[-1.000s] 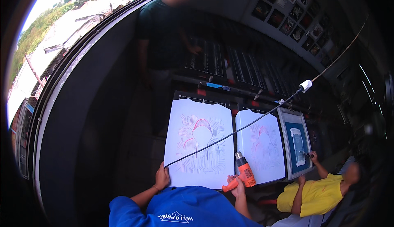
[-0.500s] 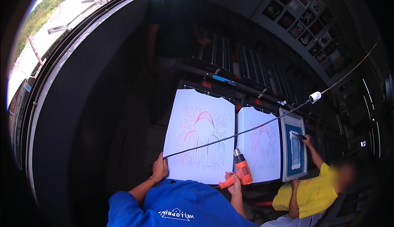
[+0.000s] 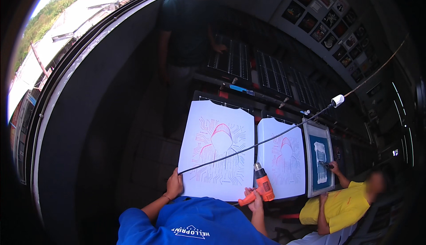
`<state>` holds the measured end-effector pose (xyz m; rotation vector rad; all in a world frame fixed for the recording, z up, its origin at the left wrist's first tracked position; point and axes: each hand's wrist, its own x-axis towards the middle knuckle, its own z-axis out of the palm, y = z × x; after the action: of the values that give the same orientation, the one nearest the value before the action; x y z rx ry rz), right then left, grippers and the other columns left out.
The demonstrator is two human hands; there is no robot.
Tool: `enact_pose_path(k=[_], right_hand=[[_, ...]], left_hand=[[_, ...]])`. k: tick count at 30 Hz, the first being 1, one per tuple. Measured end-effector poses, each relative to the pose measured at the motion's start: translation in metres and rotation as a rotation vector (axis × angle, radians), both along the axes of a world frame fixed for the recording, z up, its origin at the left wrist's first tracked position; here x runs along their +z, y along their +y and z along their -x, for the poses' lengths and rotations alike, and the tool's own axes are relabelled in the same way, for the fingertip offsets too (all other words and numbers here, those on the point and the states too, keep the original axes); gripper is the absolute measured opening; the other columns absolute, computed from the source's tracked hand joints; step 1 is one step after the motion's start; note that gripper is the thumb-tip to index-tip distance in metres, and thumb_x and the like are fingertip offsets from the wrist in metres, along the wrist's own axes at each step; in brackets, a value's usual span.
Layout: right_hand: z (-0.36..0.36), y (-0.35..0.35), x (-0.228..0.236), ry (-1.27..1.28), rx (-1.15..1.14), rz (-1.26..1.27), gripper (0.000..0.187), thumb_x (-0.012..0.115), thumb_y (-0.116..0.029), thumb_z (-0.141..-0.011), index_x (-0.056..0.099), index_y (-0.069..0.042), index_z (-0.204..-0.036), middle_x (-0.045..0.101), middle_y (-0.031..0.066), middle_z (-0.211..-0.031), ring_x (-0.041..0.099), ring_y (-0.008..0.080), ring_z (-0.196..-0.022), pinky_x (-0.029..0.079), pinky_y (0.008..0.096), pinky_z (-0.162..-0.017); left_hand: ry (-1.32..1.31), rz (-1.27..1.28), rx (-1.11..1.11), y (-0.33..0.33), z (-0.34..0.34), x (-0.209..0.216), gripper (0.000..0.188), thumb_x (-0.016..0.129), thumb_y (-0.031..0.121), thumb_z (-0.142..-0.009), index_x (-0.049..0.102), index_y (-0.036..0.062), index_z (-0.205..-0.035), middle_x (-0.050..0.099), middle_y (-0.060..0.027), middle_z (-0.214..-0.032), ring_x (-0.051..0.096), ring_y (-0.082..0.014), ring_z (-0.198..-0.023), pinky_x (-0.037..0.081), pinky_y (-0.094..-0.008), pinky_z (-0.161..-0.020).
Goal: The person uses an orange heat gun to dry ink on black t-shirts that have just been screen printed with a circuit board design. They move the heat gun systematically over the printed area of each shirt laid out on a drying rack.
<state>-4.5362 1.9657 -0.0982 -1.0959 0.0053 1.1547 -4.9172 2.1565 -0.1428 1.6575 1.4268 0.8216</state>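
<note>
My left hand is closed on a black power cable at the near left corner of a white printed garment. My right hand, below the gap between two white garments, grips an orange heat gun by its handle; the metal nozzle points up and away from me. The nearer garment lies flat on a board and carries a red and dark hooded figure with circuit-like lines. A similar, paler print shows on the second garment to its right. The cable crosses over both.
At right, a co-worker in a yellow shirt holds a dark-handled tool on a framed screen with white ink. Another person in dark clothing stands beyond the boards. A white connector hangs on the cable. Dark slotted racks stand behind.
The co-worker's tool has moved nearer to them across the screen, and the white ink patch has changed shape. My hands keep their hold; the whole view has shifted slightly.
</note>
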Motion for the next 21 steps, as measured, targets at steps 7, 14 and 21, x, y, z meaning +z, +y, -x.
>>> enact_pose_path(k=[7, 14, 21], right_hand=[[-0.002, -0.003, -0.004, 0.007, 0.0, -0.008, 0.017, 0.059, -0.015, -0.092, 0.053, -0.007, -0.106, 0.056, 0.0143, -0.115, 0.048, 0.0379, -0.128, 0.037, 0.0528, -0.11], [-0.004, -0.003, -0.003, 0.05, -0.004, -0.009, 0.022, 0.058, -0.013, -0.094, 0.048, -0.004, -0.111, 0.055, 0.0184, -0.119, 0.05, 0.0381, -0.126, 0.037, 0.052, -0.112], [-0.004, 0.006, -0.001, 0.033, 0.001, 0.011, 0.017, 0.058, -0.013, -0.092, 0.052, -0.006, -0.106, 0.056, 0.0185, -0.121, 0.048, 0.038, -0.128, 0.036, 0.0532, -0.111]], left_hand=[[0.023, -0.051, -0.004, -0.001, 0.001, 0.002, 0.036, 0.044, 0.015, -0.099, 0.044, -0.0016, -0.132, 0.062, -0.0324, -0.085, 0.062, -0.0485, -0.078, 0.046, -0.0565, -0.069], [0.033, -0.071, 0.023, -0.002, -0.002, 0.0, 0.033, 0.044, 0.016, -0.1, 0.048, 0.0014, -0.129, 0.062, -0.0324, -0.083, 0.061, -0.0482, -0.075, 0.046, -0.0568, -0.067], [0.09, 0.02, -0.008, -0.006, -0.001, -0.013, 0.027, 0.044, 0.017, -0.1, 0.049, 0.0017, -0.122, 0.061, -0.0308, -0.077, 0.061, -0.0447, -0.068, 0.044, -0.0558, -0.062]])
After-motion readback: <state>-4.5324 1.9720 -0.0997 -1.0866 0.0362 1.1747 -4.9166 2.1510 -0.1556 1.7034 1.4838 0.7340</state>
